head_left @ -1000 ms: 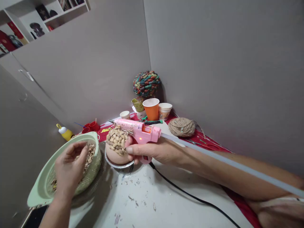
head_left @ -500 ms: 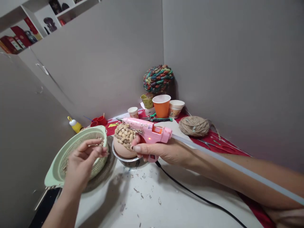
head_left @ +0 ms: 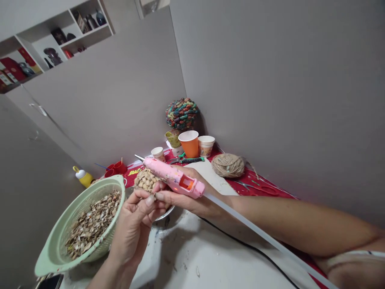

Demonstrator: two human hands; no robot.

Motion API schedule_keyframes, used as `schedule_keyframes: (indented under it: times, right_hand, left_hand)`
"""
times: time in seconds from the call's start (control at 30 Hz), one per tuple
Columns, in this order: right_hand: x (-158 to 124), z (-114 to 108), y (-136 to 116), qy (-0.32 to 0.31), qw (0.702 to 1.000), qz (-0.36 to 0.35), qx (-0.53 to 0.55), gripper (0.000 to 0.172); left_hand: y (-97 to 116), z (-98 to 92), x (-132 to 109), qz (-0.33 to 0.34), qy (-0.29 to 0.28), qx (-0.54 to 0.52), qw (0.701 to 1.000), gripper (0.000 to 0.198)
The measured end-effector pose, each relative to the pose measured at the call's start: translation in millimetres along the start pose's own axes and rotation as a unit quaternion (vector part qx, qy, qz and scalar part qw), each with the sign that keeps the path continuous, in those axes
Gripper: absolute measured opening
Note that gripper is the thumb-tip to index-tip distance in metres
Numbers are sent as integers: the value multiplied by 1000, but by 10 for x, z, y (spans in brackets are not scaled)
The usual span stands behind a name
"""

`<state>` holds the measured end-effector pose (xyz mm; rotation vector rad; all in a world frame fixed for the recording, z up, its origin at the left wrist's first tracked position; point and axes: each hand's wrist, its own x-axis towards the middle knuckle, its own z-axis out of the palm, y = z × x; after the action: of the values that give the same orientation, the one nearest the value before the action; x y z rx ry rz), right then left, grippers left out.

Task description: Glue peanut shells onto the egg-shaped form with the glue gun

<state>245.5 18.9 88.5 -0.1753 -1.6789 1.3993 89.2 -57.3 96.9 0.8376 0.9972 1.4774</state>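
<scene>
My right hand (head_left: 186, 200) is wrapped round a pink glue gun (head_left: 168, 172), whose metal tip points to the upper left; a long clear glue stick trails from its back. Thumb and fingertips of my left hand (head_left: 135, 212) are pinched and meet my right fingertips; a tiny thing between them is too small to name. Behind the hands, a ball covered with pale shells (head_left: 146, 180) sits in a metal bowl (head_left: 166, 214), partly hidden. At the left, a green colander (head_left: 54, 233) holds many shell pieces (head_left: 93, 222).
Along the back stand an orange cup (head_left: 189, 146), paper cups (head_left: 206, 147), pliers (head_left: 186, 160) and a multicoloured ball (head_left: 182, 114). A twine roll (head_left: 228, 165) and scissors (head_left: 245, 185) lie at right. A black cable (head_left: 249, 245) crosses the white table (head_left: 207, 261).
My left hand has moved right from beside the colander to meet my right fingertips. The glue gun tilts more steeply and covers more of the ball. The view has shifted.
</scene>
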Motion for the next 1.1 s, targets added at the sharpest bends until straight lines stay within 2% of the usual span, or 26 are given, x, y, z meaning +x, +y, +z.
schedule_keyframes:
  times: [0.13, 0.27, 0.5, 0.73, 0.97, 1.1]
  right_hand:
    - [12, -15, 6, -4, 998, -33, -52, 13]
    - [18, -21, -32, -25, 997, -36, -60, 18]
    - [35, -69, -84, 5, 996, -38, -81, 16]
    - [30, -95, -76, -28, 989, -47, -138, 12]
    - [47, -94, -62, -41, 988, -68, -134, 12]
    - [46, -108, -75, -55, 988, -53, -137, 12]
  left_hand:
    - [-5, -10, 4, -25, 5, -19, 1000, 18]
    - [0, -25, -3, -41, 3, -33, 999, 20]
    - [6, -48, 2, -63, 13, -41, 997, 26]
    - [-10, -18, -12, -83, 6, -9, 997, 27]
    - [-18, -10, -2, -89, -12, -8, 996, 22]
    - [-11, -18, -13, -84, -22, -17, 996, 18]
